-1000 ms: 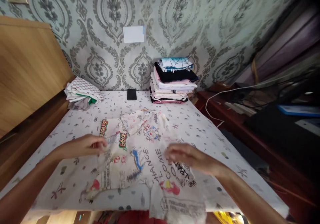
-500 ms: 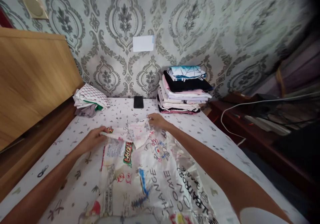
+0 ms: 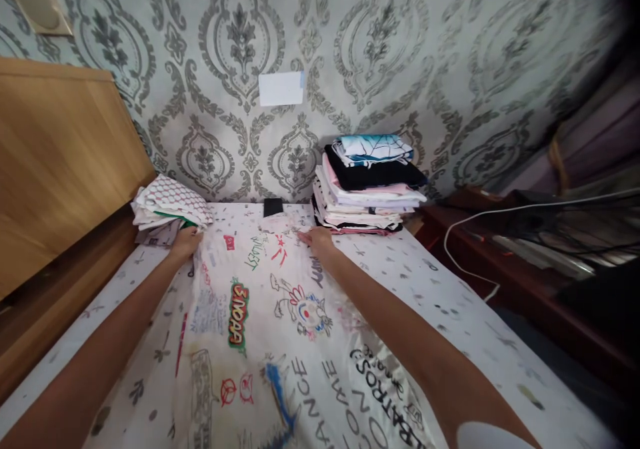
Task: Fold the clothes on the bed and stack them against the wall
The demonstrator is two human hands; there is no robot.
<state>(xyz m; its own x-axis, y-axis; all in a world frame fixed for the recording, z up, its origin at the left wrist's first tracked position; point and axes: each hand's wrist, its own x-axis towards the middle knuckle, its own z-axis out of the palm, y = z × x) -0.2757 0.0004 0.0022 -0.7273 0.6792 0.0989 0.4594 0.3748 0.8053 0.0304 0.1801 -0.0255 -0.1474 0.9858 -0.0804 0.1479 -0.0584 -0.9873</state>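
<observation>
A white cloth (image 3: 260,329) covered with coloured drawings and lettering lies spread across the patterned white sheet. At its far left corner my left hand (image 3: 187,241) is closed on the edge, just in front of a small pile of folded clothes (image 3: 173,202). My right hand (image 3: 316,237) pinches the far edge further right, close to a tall stack of folded clothes (image 3: 370,189). Between the hands the far edge lies near a black flat object (image 3: 273,207), partly overlapping its front.
A wooden cabinet (image 3: 65,162) stands at the left. The patterned wall (image 3: 240,55), bearing a white card (image 3: 281,89), rises behind. On the right, a white cable (image 3: 465,222) runs over dark red furniture (image 3: 500,275).
My left hand has moved away and left, opening the folded far edge of the cloth out flat. My right hand stays near its place. The view has shifted slightly.
</observation>
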